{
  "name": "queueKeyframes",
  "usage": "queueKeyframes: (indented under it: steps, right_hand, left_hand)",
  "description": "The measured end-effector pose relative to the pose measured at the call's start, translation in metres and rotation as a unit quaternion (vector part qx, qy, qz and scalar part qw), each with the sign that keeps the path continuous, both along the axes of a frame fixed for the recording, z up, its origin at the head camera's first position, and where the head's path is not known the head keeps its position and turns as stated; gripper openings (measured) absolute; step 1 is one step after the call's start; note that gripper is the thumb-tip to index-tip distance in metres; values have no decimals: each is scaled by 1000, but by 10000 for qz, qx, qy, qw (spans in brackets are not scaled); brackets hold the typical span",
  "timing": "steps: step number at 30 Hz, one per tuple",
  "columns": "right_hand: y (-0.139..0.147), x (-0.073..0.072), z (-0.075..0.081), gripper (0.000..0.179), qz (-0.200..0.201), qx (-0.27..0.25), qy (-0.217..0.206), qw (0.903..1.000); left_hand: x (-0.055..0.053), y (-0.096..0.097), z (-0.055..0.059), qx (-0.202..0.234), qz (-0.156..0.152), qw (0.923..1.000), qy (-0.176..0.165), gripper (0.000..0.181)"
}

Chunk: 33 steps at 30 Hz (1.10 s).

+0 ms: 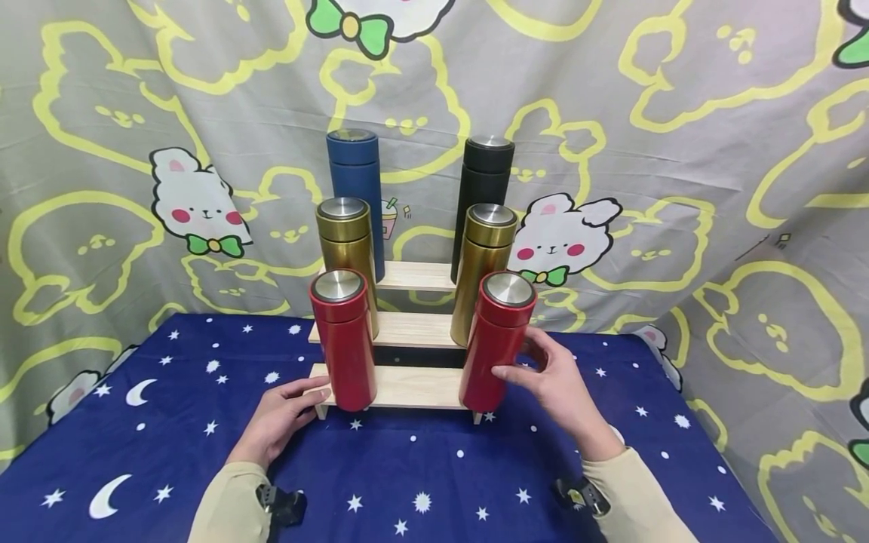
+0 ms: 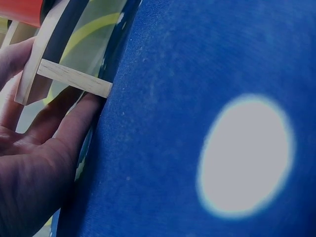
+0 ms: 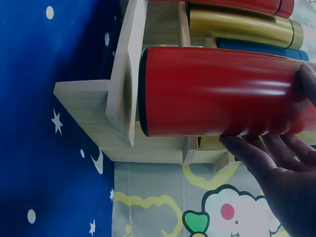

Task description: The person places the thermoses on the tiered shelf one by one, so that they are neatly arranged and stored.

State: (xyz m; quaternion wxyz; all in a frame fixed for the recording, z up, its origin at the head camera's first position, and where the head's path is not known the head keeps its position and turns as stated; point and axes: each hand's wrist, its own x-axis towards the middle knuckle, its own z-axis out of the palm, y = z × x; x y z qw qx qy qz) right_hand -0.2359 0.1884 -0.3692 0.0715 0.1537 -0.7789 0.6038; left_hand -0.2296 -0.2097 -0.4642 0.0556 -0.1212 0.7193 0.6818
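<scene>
My right hand [image 1: 560, 386] grips the right red thermos flask [image 1: 497, 351], thumb in front and fingers behind it. This flask stands on the lowest step of a three-tier wooden stand [image 1: 417, 386], its base close to the step's right end, as the right wrist view shows too. At the stand's left end, my left hand [image 1: 277, 416] pinches the lowest step, with the thumb on one side and fingers on the other. Beside it stands the left red thermos flask [image 1: 346, 347], upright on the same step. A short wooden leg [image 2: 74, 78] shows under the step in the left wrist view.
Two gold flasks [image 1: 348, 249] stand on the middle step. On the top step are a blue flask [image 1: 356, 181] at left and a black flask [image 1: 485, 177] at right. A blue star-patterned cloth [image 1: 434, 483] covers the table; a patterned curtain [image 1: 271, 98] hangs behind.
</scene>
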Motion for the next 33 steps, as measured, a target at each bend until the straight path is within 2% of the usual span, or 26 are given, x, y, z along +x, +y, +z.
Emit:
queueKeyframes:
  steps: [22, 33]
  right_hand:
    - [-14, -6, -11, 54, 35, -333, 56, 9994]
    - [-14, -5, -12, 54, 128, -247, -4, 9996]
  left_hand:
    - [-1, 0, -1, 8, -3, 10000, 7, 58]
    - [-1, 0, -1, 2, 5, 10000, 4, 55]
